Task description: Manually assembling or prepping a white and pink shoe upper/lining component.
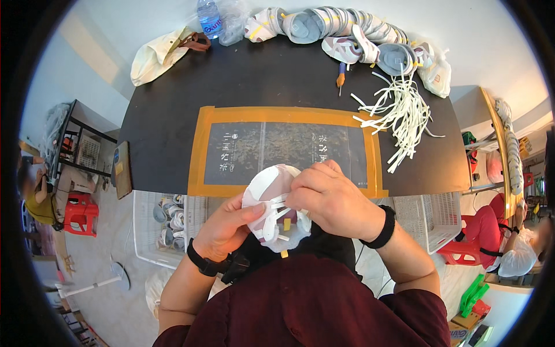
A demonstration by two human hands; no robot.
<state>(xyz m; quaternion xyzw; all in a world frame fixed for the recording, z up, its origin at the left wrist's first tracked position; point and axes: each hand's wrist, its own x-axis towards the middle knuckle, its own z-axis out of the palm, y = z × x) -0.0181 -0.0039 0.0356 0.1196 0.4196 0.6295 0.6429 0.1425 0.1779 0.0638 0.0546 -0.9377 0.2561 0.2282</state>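
In front of my chest, at the table's near edge, is a white and mauve shoe upper [276,178] with a pale grey lining and small yellow tabs. My left hand [225,228] grips its side, thumb lying over the eyelet area. White shoelace [276,203] crosses the upper there, and a loose lace tip pokes out below. Over the other side of the upper, my right hand [338,199] has its fingers pinched together at the lace. Its fingertips partly hide what they pinch, but the lace runs into them.
A dark table [254,72] carries a tape-edged mat [289,144], a bundle of white laces [402,118], an orange-handled pointed tool [341,78], a row of shoe uppers [347,24], a cream bag [159,58] and a bottle [209,17]. White crates [167,260] stand below. Other people sit at both sides.
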